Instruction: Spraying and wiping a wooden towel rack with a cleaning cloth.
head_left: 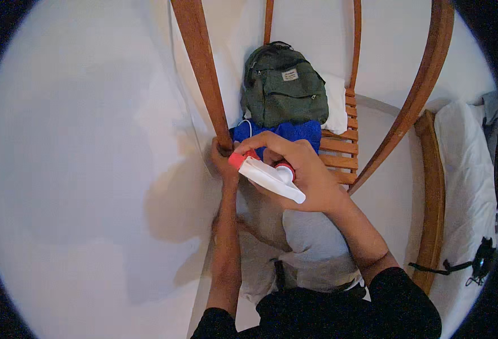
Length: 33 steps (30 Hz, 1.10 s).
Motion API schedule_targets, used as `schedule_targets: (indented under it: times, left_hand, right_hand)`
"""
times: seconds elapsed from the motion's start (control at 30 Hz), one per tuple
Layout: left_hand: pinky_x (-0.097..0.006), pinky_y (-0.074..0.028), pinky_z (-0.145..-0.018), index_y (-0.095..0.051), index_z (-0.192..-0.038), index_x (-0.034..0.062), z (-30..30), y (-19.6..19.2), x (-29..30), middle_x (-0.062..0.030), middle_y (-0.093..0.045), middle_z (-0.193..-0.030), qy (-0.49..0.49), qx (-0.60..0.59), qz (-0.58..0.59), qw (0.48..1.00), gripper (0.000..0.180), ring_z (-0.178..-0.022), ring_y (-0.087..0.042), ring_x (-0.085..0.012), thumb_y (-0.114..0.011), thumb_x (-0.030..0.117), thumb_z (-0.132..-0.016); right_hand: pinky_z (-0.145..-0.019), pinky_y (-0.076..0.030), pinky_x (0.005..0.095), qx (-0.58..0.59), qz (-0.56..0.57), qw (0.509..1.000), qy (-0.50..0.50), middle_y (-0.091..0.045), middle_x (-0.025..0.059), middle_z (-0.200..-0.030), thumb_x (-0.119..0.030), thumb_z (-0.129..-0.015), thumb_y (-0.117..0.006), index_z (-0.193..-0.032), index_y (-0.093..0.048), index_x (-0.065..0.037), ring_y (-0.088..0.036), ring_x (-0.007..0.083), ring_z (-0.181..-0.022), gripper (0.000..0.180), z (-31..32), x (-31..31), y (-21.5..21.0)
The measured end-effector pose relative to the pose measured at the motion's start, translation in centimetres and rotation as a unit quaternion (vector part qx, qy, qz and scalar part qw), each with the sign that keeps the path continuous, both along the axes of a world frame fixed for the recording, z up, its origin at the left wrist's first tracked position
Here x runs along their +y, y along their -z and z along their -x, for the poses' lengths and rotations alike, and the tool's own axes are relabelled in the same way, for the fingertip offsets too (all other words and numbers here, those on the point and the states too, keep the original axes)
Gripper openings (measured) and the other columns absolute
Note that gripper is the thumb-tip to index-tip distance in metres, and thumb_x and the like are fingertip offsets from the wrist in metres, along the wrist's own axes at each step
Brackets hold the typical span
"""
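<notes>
My right hand (311,172) is closed round a spray bottle, whose white trigger head (271,178) has a red nozzle (237,160) turned toward the left wooden post. The bottle's body is mostly hidden by the hand. To its left, my left hand (222,158) is wrapped round the lower visible part of the brown wooden post (203,62). Just beyond both hands lies a blue cloth (302,133), with a thin white cord on it.
A dark green backpack (285,85) stands on a slatted wooden rack (339,147), beside a white pillow-like item (335,101). Another curved post (412,107) rises at the right. Farther right is a bed's wooden edge (434,198) with white bedding (466,186) and black straps (480,261). A white wall (79,169) borders the left.
</notes>
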<state>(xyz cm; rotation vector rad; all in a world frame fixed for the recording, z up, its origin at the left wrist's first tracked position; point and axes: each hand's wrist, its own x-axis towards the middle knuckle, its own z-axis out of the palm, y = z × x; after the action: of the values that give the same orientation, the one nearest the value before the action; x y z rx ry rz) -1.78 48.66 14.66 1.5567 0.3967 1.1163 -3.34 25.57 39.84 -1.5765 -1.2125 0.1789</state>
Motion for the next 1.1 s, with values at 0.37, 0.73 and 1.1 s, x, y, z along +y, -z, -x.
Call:
schedule_targets:
  times: [0.37,0.73,1.1]
  left_hand:
    - [-0.030,-0.049,-0.069,-0.054,-0.104,0.0019,-0.4,-6.5,-2.9,-0.0061,-0.059,-0.083,-0.053,-0.011,-0.005,0.999,0.035,-0.076,-0.058,-0.0142,-0.075,0.011,-0.078]
    - [-0.035,-0.050,-0.081,-0.051,-0.116,0.0016,2.8,-8.1,-2.1,-0.0104,-0.060,-0.092,0.074,0.115,-0.076,0.988,0.037,-0.085,-0.060,-0.0212,-0.072,0.018,-0.089]
    - [-0.037,-0.046,-0.094,-0.042,-0.137,0.0005,0.5,-7.5,-3.5,-0.0140,-0.058,-0.117,-0.041,0.021,-0.025,0.999,0.064,-0.105,-0.059,-0.0242,-0.071,0.032,-0.090]
  right_hand:
    - [-0.054,-0.043,0.0354,0.011,-0.029,1.000,0.000,-0.059,0.0086,-0.067,-0.012,-0.064,-0.070,-0.118,-0.059,-0.014,-0.061,0.0277,-0.059,0.055,-0.3,-0.3,1.0]
    - [-0.055,-0.043,0.0351,-0.028,0.000,1.000,-0.004,-0.058,0.0080,-0.067,-0.017,-0.065,-0.071,-0.118,-0.060,-0.014,-0.061,0.0268,-0.059,0.054,-0.2,-0.8,0.5]
    - [-0.055,-0.037,0.0243,0.015,-0.030,0.999,-0.020,-0.058,0.0043,-0.069,-0.008,-0.070,-0.071,-0.114,-0.065,-0.005,-0.047,0.0108,-0.054,0.044,0.9,0.3,0.0]
